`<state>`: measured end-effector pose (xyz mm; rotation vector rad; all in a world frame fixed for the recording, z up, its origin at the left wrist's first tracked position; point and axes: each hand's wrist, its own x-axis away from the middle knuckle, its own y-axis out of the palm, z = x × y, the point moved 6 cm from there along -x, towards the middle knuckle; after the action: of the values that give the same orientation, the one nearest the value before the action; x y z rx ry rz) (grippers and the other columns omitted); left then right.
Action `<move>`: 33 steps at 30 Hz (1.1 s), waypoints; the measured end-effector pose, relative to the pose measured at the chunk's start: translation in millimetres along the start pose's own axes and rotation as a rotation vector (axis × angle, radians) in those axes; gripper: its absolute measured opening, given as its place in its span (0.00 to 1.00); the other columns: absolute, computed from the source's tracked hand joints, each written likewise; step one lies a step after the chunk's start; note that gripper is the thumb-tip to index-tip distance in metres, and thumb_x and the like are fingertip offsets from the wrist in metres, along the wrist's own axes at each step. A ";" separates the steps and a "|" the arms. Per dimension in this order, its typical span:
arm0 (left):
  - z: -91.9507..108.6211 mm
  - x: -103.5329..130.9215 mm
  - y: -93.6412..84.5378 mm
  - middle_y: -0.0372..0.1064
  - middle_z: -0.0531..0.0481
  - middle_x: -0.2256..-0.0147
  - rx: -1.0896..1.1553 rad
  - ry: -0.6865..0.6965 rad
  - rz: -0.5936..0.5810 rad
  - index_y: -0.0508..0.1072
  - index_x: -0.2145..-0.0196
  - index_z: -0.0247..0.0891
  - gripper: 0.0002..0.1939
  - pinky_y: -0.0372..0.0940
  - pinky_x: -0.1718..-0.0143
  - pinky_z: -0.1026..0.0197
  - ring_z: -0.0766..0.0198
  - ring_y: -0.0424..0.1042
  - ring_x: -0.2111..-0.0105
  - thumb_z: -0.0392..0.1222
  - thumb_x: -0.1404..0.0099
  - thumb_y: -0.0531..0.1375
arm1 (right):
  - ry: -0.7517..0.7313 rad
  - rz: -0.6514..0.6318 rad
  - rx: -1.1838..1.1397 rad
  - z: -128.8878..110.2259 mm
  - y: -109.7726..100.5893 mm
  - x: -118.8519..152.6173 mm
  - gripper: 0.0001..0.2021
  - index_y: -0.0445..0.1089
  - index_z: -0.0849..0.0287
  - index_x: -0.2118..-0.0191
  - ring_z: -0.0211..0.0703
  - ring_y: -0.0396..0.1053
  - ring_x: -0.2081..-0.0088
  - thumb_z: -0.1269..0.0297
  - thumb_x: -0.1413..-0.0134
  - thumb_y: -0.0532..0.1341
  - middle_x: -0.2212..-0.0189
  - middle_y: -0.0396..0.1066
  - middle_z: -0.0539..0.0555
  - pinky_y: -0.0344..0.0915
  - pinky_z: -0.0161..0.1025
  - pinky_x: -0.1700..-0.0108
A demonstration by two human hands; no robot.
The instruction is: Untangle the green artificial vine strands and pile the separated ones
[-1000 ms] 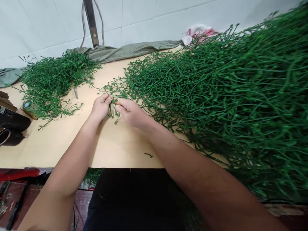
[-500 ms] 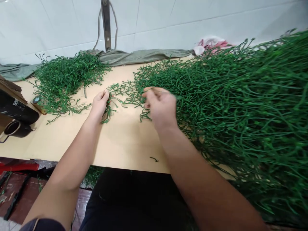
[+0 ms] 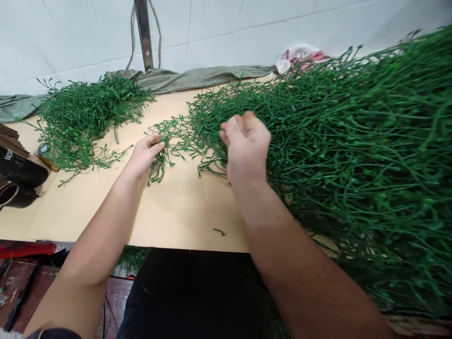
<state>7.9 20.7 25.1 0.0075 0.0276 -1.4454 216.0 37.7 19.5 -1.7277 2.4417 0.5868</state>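
Note:
My left hand (image 3: 147,151) is closed on a small bunch of green stems (image 3: 158,168), whose budded tips hang below the fingers. Over the left edge of a large heap of long green stems (image 3: 346,155) is my right hand (image 3: 247,141), its fingers curled together; whatever it may pinch is too small to make out. Loose stems (image 3: 183,136) lie between the two hands. A smaller pile of stems (image 3: 92,108) rests at the back left of the pale tabletop (image 3: 183,212).
A black cup (image 3: 17,194), a black bottle (image 3: 24,167) and a small tin (image 3: 45,153) stand at the left edge. Grey-green cloth (image 3: 197,79) runs along the wall, beside a pink and white cloth (image 3: 300,57). One short stem piece (image 3: 219,231) lies near the front edge.
My right hand has moved right and slightly up, over the large heap. My left hand keeps its bunch, with the thumb now straighter across it. The whole view has shifted a little.

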 end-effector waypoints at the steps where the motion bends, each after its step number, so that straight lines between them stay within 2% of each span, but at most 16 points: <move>1: -0.8 -0.9 -1.0 0.70 0.53 0.72 -0.004 0.008 0.006 0.71 0.70 0.34 0.08 0.62 0.63 0.67 0.72 0.66 0.73 0.31 0.51 0.60 | -0.098 0.044 0.066 -5.6 -6.6 -2.0 0.17 0.60 0.57 0.53 0.45 0.64 0.48 0.60 0.50 0.59 0.49 0.58 0.60 0.65 0.47 0.49; 3: -1.7 -2.8 -2.4 0.68 0.55 0.72 -0.006 0.031 0.009 0.70 0.70 0.34 0.09 0.62 0.62 0.66 0.73 0.65 0.73 0.31 0.53 0.60 | -0.266 0.074 0.205 -16.1 -12.1 -1.0 0.24 0.57 0.55 0.46 0.48 0.59 0.44 0.61 0.50 0.59 0.44 0.52 0.61 0.64 0.49 0.48; 5: -1.3 -3.7 -1.8 0.67 0.55 0.73 -0.008 0.059 -0.002 0.69 0.70 0.34 0.10 0.61 0.63 0.66 0.73 0.64 0.73 0.30 0.54 0.60 | -0.345 -0.027 0.310 -19.9 -2.8 5.4 0.22 0.59 0.54 0.47 0.48 0.62 0.48 0.59 0.48 0.58 0.46 0.56 0.61 0.66 0.48 0.52; 7: 0.4 -3.0 0.2 0.67 0.55 0.72 0.000 0.083 -0.013 0.69 0.70 0.34 0.10 0.61 0.63 0.66 0.73 0.64 0.72 0.30 0.54 0.60 | -0.341 -0.206 0.370 -16.0 16.2 16.1 0.16 0.65 0.57 0.52 0.46 0.66 0.56 0.59 0.46 0.56 0.55 0.64 0.60 0.68 0.46 0.58; 10: 3.4 0.7 5.0 0.67 0.56 0.72 0.035 0.097 -0.036 0.68 0.71 0.34 0.11 0.61 0.63 0.67 0.73 0.64 0.72 0.29 0.55 0.60 | -0.314 -0.416 0.456 -6.6 43.3 34.1 0.12 0.69 0.60 0.61 0.43 0.66 0.64 0.60 0.48 0.57 0.64 0.68 0.58 0.67 0.45 0.61; 15: 4.9 5.0 12.2 0.68 0.56 0.73 0.064 0.076 -0.115 0.69 0.71 0.34 0.11 0.62 0.64 0.68 0.73 0.65 0.71 0.30 0.55 0.61 | -0.249 -0.556 0.530 0.8 57.3 43.4 0.06 0.67 0.60 0.73 0.40 0.63 0.70 0.64 0.50 0.56 0.75 0.66 0.53 0.63 0.41 0.64; 17: 4.1 4.1 12.1 0.70 0.56 0.72 0.065 0.063 -0.125 0.70 0.70 0.34 0.12 0.62 0.64 0.68 0.73 0.66 0.71 0.29 0.56 0.59 | -0.178 -0.599 0.498 3.2 57.9 43.0 0.07 0.65 0.59 0.75 0.38 0.61 0.73 0.65 0.50 0.55 0.78 0.64 0.51 0.62 0.40 0.66; 19: 3.5 2.7 10.9 0.71 0.54 0.71 0.068 0.058 -0.121 0.70 0.69 0.34 0.13 0.63 0.64 0.67 0.72 0.67 0.71 0.29 0.56 0.58 | -0.099 -0.627 0.425 6.5 58.6 42.9 0.06 0.64 0.59 0.74 0.37 0.62 0.74 0.64 0.50 0.55 0.77 0.64 0.51 0.62 0.39 0.68; 21: 3.5 2.0 10.0 0.73 0.53 0.69 0.073 0.063 -0.114 0.70 0.69 0.34 0.13 0.64 0.63 0.66 0.71 0.68 0.71 0.29 0.56 0.57 | -0.052 -0.589 0.350 8.9 57.5 41.2 0.06 0.65 0.60 0.70 0.38 0.64 0.71 0.63 0.51 0.57 0.72 0.67 0.53 0.64 0.39 0.66; 24: 3.0 3.4 11.5 0.73 0.54 0.70 0.083 0.053 -0.123 0.70 0.70 0.34 0.12 0.64 0.63 0.66 0.71 0.68 0.71 0.29 0.56 0.57 | -0.026 -0.457 0.294 11.6 51.0 35.7 0.15 0.66 0.62 0.60 0.40 0.67 0.65 0.61 0.54 0.60 0.60 0.66 0.59 0.67 0.40 0.62; 26: 2.3 5.6 14.4 0.72 0.54 0.72 0.090 0.033 -0.147 0.71 0.70 0.34 0.10 0.63 0.66 0.66 0.72 0.67 0.73 0.31 0.55 0.59 | -0.003 -0.473 0.239 12.5 50.9 34.4 0.19 0.65 0.62 0.57 0.39 0.67 0.65 0.59 0.55 0.61 0.56 0.64 0.60 0.67 0.40 0.64; 28: 2.2 8.0 16.7 0.71 0.55 0.73 0.092 0.017 -0.168 0.71 0.70 0.34 0.10 0.63 0.68 0.66 0.72 0.66 0.75 0.32 0.54 0.60 | 0.034 -0.612 0.144 11.7 57.1 37.6 0.17 0.67 0.61 0.59 0.38 0.67 0.67 0.57 0.55 0.61 0.60 0.66 0.57 0.67 0.38 0.66; 30: 3.0 10.1 17.7 0.70 0.55 0.74 0.093 0.010 -0.179 0.71 0.71 0.34 0.09 0.63 0.68 0.66 0.73 0.65 0.76 0.33 0.54 0.61 | 0.080 -0.732 0.052 9.4 62.6 42.3 0.15 0.67 0.61 0.63 0.36 0.66 0.70 0.56 0.56 0.62 0.71 0.67 0.52 0.65 0.36 0.68; 31: 3.4 11.0 17.9 0.70 0.55 0.75 0.095 0.003 -0.183 0.71 0.71 0.34 0.09 0.63 0.69 0.67 0.72 0.65 0.76 0.33 0.54 0.61 | 0.109 -0.754 0.021 8.6 63.7 43.6 0.15 0.67 0.61 0.64 0.35 0.65 0.73 0.56 0.56 0.63 0.75 0.66 0.50 0.64 0.35 0.70; 33: 3.5 12.3 18.7 0.68 0.56 0.77 0.095 -0.015 -0.192 0.70 0.72 0.34 0.08 0.62 0.70 0.67 0.72 0.64 0.77 0.35 0.54 0.61 | 0.160 -0.718 -0.018 8.1 62.8 43.3 0.14 0.65 0.60 0.66 0.32 0.62 0.76 0.58 0.58 0.65 0.79 0.63 0.46 0.61 0.32 0.73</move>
<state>28.0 10.8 28.1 0.0731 -0.0541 -1.6372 141.5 20.0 15.4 -2.5210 1.6810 0.3854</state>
